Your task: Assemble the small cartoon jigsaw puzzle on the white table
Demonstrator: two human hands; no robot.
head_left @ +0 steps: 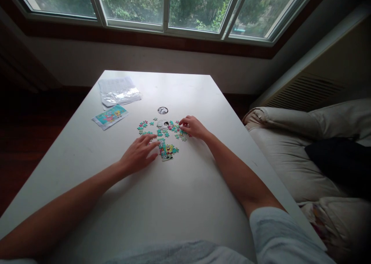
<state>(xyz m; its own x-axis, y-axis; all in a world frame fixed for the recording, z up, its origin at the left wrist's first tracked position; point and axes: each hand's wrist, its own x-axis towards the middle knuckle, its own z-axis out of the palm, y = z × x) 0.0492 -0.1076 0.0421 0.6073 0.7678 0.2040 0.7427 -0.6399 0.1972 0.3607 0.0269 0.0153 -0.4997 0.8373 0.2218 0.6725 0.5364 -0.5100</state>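
Note:
My left hand (140,152) rests at the left edge of a partly joined jigsaw puzzle (166,150) with a yellow cartoon figure on it. Its fingers are spread, the tips beside the joined pieces, and nothing shows in the grasp. My right hand (194,127) hovers low over the right side of the loose puzzle pieces (175,127), fingers bent with a gap between thumb and forefinger. No piece can be made out between them. More loose teal pieces (143,125) lie to the left, above my left hand.
A picture card (110,117) lies left of the pieces, below a clear plastic bag with paper (119,92). Two round shiny discs (162,110) are on the white table (162,206). A cream sofa (275,152) stands at the right, and windows (199,9) are ahead.

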